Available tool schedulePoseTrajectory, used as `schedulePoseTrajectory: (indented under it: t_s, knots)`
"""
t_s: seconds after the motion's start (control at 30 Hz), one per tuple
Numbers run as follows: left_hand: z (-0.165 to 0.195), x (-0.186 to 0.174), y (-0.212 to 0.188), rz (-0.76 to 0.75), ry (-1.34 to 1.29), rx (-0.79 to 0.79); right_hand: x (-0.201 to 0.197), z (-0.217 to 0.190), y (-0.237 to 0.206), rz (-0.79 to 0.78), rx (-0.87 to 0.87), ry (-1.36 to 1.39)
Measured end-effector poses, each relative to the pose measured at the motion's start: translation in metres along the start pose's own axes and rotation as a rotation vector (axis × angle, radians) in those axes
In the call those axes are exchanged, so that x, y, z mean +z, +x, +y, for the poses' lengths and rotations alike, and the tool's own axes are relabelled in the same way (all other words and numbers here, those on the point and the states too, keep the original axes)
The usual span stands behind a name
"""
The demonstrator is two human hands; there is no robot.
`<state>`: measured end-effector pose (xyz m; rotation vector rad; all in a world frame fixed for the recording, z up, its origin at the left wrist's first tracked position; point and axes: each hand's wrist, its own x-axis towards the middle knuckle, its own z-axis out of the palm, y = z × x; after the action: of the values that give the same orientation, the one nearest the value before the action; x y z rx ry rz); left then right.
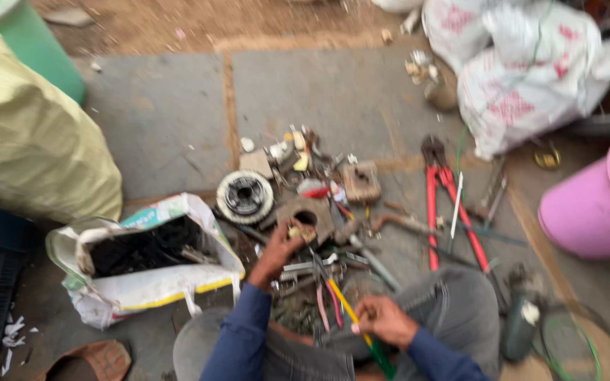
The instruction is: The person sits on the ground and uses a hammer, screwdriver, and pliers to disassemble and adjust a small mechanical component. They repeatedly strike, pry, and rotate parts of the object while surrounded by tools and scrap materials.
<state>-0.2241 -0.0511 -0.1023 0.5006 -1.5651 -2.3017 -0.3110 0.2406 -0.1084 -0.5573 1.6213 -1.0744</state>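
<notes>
head view is looking down at a person sitting on a stone floor, both blue sleeves reaching into a heap of scrap metal (319, 212). left hand (282, 248) is stretching forward and its fingers are pinching a small yellowish piece (301, 231), holding it just over a grey metal block (310, 212) with a round hole. just beyond and left of that hand a round ribbed metal wheel (246, 195) is lying flat, and directly to its left an open white sack (146, 261) is showing dark scrap inside. right hand (384, 319) is sitting closer to the body, over the grey trouser knee, fingers curling round the end of a yellow-handled tool (351, 314) whose shaft is running up toward the left hand; the blur is making the exact grip hard to read, but the hand is clenching on it. pink-handled pliers (327, 305) are lying just left of that hand. beyond and to its right red bolt cutters (446, 204) are lying on the floor, handles pointing toward the knee. far right a pink bucket (591, 204) is standing, with white sacks (524, 63) behind it. far left a big yellow bag (30, 134) is leaning by a green bin (33, 42).
</notes>
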Motion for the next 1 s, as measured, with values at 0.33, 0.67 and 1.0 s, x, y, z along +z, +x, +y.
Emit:
schedulePoseTrajectory:
  t_s: [0.33, 0.67, 1.0]
  knots:
    - [0.003, -0.008, -0.002, -0.032, 0.077, -0.007, 0.010, 0.003, -0.012, -0.002, 0.063, -0.091]
    - [-0.001, -0.002, -0.005, -0.068, 0.058, -0.038, 0.006, -0.014, -0.014, -0.124, 0.094, 0.068]
    - [0.007, 0.000, -0.007, -0.048, 0.038, -0.104, 0.025, -0.015, -0.012, 0.001, 0.037, -0.015]
